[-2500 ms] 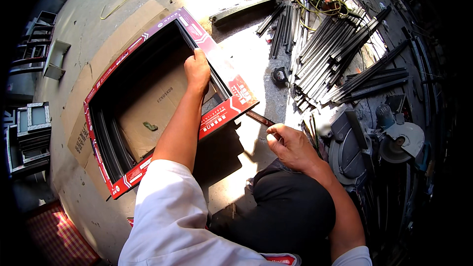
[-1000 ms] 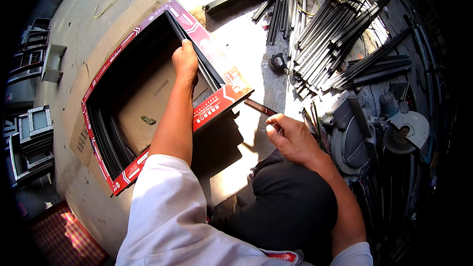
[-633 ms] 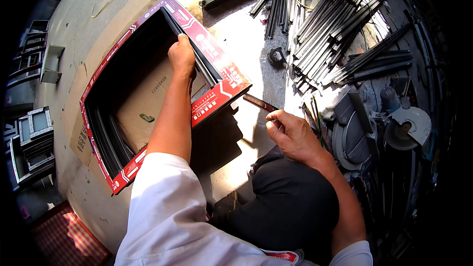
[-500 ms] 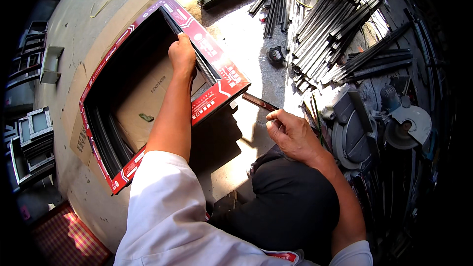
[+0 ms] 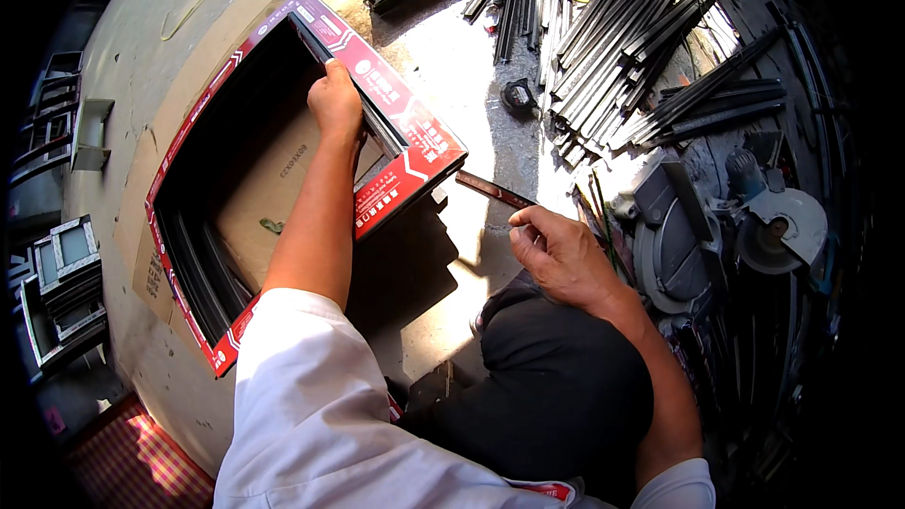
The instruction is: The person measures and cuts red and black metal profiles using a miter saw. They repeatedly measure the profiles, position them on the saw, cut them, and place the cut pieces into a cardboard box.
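Note:
My left hand (image 5: 336, 102) is closed round the right side of a large rectangular window frame (image 5: 415, 162), with some fingers hidden. The frame is dark inside, and red and white printed wrapping covers its faces. It is tilted over a flat cardboard sheet (image 5: 267, 155), visible through its opening. Above my right knee, my right hand (image 5: 564, 259) has curled fingers, thumb against forefinger. Whatever they may hold is hidden. A thin brown-red strip (image 5: 492, 190) runs from beside the frame's near right corner toward these fingers; I cannot tell whether they touch it.
Many cut dark metal profiles (image 5: 613, 61) lie at the far right, with a black tape measure (image 5: 518, 96) beside them. A cut-off saw (image 5: 778, 231) stands at the right. Small framed panels (image 5: 66, 259) stack at the left, above a checked mat (image 5: 141, 457).
The whole scene has slid slightly left and up in the view, the frame with my left hand included. My right hand keeps nearly the same place and curled shape.

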The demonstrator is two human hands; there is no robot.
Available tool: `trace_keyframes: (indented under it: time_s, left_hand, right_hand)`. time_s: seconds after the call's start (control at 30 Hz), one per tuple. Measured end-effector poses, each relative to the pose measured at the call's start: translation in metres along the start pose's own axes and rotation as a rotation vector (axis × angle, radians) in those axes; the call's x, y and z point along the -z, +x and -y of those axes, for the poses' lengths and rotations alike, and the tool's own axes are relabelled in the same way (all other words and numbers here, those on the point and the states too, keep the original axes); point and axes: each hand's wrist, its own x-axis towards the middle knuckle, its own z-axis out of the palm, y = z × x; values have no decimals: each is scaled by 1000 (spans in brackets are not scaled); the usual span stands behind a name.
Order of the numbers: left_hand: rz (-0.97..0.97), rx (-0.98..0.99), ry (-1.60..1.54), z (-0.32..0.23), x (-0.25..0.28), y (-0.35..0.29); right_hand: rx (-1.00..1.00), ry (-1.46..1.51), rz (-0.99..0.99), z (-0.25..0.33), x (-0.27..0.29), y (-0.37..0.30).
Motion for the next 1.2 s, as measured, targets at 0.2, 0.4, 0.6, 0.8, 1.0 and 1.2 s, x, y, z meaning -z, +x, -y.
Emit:
trace_keyframes:
  time_s: [0.2, 0.4, 0.6, 0.8, 1.0, 1.2]
  left_hand:
    - [62, 2, -58, -2, 8, 1]
    - [102, 22, -126, 1, 10, 0]
    - [125, -12, -117, 2, 15, 4]
    - [210, 23, -195, -8, 12, -5]
    - [229, 11, 114, -13, 49, 9]
    - [359, -166, 146, -56, 108, -20]
  right_hand:
    - [-52, -10, -35, 7, 6, -7]
    - [-70, -27, -86, -2, 10, -22]
    - [-117, 66, -227, -20, 16, -50]
    - [-213, 77, -212, -56, 17, -89]
    - [-256, 159, -200, -94, -3, -125]
    - [-408, 181, -230, -123, -21, -153]
